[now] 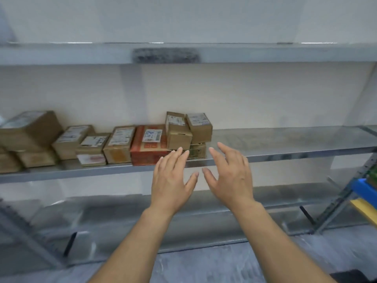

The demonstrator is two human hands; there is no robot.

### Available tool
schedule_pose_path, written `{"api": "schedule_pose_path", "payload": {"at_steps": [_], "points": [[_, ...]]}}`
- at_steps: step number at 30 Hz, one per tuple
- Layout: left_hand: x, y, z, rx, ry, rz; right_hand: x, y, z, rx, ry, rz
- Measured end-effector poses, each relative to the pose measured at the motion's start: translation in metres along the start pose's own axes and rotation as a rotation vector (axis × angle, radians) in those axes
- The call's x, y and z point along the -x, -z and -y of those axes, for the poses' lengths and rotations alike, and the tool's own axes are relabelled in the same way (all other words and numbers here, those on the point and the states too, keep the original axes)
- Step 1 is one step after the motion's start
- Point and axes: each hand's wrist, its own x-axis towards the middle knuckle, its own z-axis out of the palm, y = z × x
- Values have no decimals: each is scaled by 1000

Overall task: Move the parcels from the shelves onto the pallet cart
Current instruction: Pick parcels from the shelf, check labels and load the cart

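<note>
Several cardboard parcels stand in a row on the left half of the middle metal shelf (285,144). A red-orange box (148,149) with a white label sits near the row's right end. Two small brown boxes, one (177,131) on the left and one (199,127) on the right, are stacked on a flat green-printed box (197,151). My left hand (172,178) and my right hand (230,174) are both held out just in front of the shelf edge, below that stack, fingers spread, holding nothing. The pallet cart is out of view.
A larger brown box (30,129) sits at the far left of the row. The shelf above (265,54) and the lower shelf (183,207) hold nothing I can see. A second rack with blue and yellow items (365,188) stands at the right.
</note>
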Motion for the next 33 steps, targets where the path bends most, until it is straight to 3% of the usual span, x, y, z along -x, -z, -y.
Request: {"api": "schedule_pose_path", "payload": {"at_steps": [18,33], "points": [[44,82,165,-201,434,-66,-45,-107,175,-312,227,232],[-19,135,335,-287,627,-151,-143,-244,288,-440,275,319]]}}
